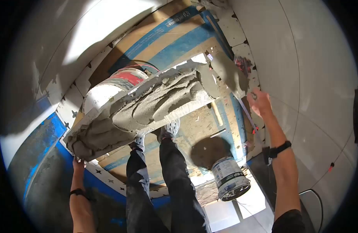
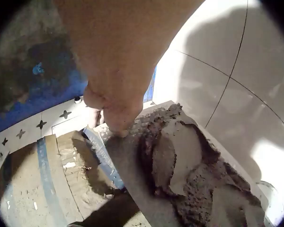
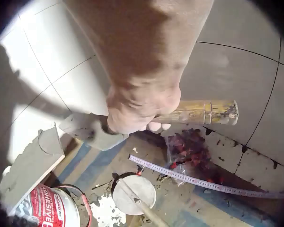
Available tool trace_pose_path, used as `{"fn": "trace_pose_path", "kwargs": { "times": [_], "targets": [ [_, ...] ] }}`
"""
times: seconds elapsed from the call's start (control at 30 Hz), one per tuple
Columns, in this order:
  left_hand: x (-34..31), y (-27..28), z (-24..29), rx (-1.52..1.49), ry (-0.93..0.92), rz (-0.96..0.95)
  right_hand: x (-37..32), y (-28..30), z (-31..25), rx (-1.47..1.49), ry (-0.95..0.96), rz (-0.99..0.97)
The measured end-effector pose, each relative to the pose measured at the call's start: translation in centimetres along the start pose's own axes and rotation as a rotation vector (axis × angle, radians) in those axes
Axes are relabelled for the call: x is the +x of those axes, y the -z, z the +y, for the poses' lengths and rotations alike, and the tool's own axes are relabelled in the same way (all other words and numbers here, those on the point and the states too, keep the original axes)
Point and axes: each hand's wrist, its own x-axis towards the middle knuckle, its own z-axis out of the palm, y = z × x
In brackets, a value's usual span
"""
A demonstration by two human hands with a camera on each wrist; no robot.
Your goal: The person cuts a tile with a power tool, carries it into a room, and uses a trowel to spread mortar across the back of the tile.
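A long tile point(image 1: 188, 110) carries a thick, ridged layer of grey mortar point(image 1: 159, 103) on its upper face. My left hand point(image 1: 79, 162) grips the tile's near left end; in the left wrist view the fingers of that hand point(image 2: 116, 113) are at its corner, partly hidden by the wrist. Off the tile's far right end, my right hand point(image 1: 260, 103) holds a mortar-coated trowel point(image 1: 227, 72). The right wrist view shows that hand point(image 3: 139, 111) wrapped around the trowel's worn wooden handle point(image 3: 199, 112), with the blade point(image 3: 92, 130) out to the left.
An adhesive bucket point(image 1: 103, 95) stands behind the tile, and a dark-rimmed bucket point(image 1: 231, 178) is at the lower right. Cardboard point(image 1: 163, 42) covers the floor. A round-headed mallet point(image 3: 134, 195), measuring tape point(image 3: 203, 182) and bag of red pieces point(image 3: 187, 149) lie by the wall.
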Motion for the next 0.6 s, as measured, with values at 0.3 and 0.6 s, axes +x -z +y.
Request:
{"fn": "trace_pose_path", "kwargs": {
  "times": [0.3, 0.6],
  "targets": [
    [-1.8, -0.6, 1.3, -0.096, 0.091, 0.03, 1.3, -0.7, -2.7, -0.343, 0.578, 0.223],
    [-1.3, -1.5, -1.1, 0.006, 0.03, 0.059, 1.2, 5.9, -6.8, -0.25, 0.235, 0.121]
  ]
}}
